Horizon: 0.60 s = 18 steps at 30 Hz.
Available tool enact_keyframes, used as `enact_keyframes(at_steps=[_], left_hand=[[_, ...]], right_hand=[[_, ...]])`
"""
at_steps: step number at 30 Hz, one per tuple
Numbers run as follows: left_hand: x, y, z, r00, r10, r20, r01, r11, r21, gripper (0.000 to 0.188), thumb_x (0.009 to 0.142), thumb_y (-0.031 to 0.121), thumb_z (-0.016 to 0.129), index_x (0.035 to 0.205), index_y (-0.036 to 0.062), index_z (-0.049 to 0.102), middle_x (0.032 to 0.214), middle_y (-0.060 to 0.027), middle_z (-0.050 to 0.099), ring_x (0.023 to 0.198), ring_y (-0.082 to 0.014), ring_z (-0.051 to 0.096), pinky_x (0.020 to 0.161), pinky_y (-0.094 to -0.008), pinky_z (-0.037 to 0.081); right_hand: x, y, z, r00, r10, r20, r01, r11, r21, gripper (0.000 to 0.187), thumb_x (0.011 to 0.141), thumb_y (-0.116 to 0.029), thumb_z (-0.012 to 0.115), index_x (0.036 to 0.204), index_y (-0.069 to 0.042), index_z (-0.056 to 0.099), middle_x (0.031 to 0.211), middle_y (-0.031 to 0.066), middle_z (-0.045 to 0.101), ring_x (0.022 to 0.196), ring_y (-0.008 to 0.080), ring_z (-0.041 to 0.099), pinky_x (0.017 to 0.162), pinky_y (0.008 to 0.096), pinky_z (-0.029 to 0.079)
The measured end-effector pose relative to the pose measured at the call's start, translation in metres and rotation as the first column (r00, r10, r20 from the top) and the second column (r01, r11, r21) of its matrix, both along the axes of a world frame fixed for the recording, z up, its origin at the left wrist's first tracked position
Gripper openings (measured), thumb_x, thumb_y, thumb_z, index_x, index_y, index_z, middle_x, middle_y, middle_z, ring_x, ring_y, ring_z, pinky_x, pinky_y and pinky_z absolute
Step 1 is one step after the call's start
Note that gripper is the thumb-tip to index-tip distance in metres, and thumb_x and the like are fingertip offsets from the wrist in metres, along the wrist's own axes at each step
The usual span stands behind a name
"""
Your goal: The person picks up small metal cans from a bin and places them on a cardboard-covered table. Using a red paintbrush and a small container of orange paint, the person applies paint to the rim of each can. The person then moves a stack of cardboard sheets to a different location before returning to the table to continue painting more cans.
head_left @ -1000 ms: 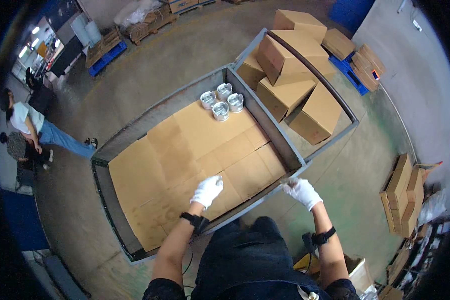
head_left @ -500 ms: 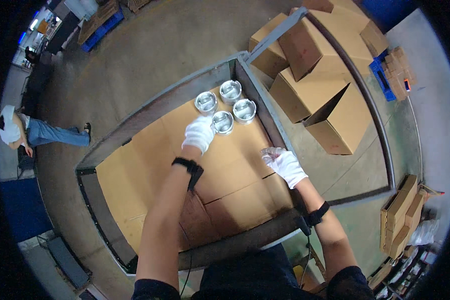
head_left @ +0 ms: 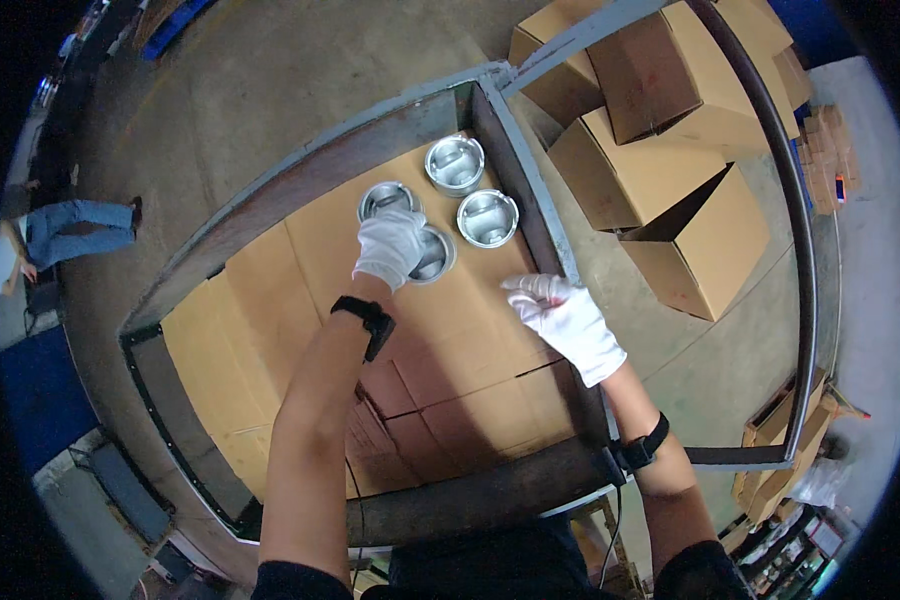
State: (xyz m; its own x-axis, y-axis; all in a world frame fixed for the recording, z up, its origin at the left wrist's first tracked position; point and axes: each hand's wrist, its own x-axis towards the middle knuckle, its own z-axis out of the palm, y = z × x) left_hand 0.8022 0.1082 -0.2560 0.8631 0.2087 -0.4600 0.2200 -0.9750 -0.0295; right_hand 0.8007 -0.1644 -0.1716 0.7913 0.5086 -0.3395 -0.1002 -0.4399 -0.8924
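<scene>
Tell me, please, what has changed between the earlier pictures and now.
The left hand moved forward to the round metal parts and now partly covers two of them; a firm grip is not clear. The right hand moved forward too, along the cart's right side. The four parts stayed grouped as before.

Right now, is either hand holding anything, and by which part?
The left hand partly covers the leftmost silver piston and the nearest piston; whether it grips either cannot be told. The right hand shows nothing held.
</scene>
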Motion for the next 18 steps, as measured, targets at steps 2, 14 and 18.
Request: enact_keyframes(at_steps=[2,14,18], left_hand=[[-0.021,-0.002,0.019,0.998,0.039,0.048,-0.034,0.995,-0.098,0.024,0.085,0.030,0.061,0.101,0.0161,0.072,0.098,-0.0118,0.071,0.089,-0.0298,0.069,0.077,-0.0419,0.056],[-0.293,-0.031,0.183,0.809,0.565,0.159,-0.475,0.789,-0.389,0.029,0.070,0.009,0.074,0.099,0.0112,0.072,0.099,-0.0132,0.069,0.100,-0.0323,0.065,0.087,-0.0393,0.053],[-0.366,-0.036,0.236,0.782,0.600,0.169,-0.477,0.750,-0.458,0.030,0.069,0.015,0.077,0.099,0.0112,0.074,0.098,-0.0134,0.070,0.092,-0.0311,0.069,0.082,-0.0378,0.055]], right_hand=[[0.009,-0.002,0.004,0.997,-0.048,-0.055,0.054,0.992,0.116,0.020,0.088,-0.011,0.068,0.106,-0.003,0.072,0.099,0.0089,0.073,0.089,0.0142,0.068,0.080,0.0260,0.054],[0.099,-0.090,0.183,0.986,0.118,-0.118,-0.136,0.977,-0.161,0.047,0.090,-0.033,0.067,0.122,0.002,0.063,0.102,0.0088,0.070,0.091,0.0153,0.066,0.085,0.0293,0.052],[0.167,-0.182,0.305,0.988,0.154,0.000,-0.125,0.806,-0.578,0.049,0.088,-0.037,0.067,0.121,0.000,0.063,0.093,0.0080,0.069,0.082,0.0159,0.065,0.081,0.0297,0.053]])
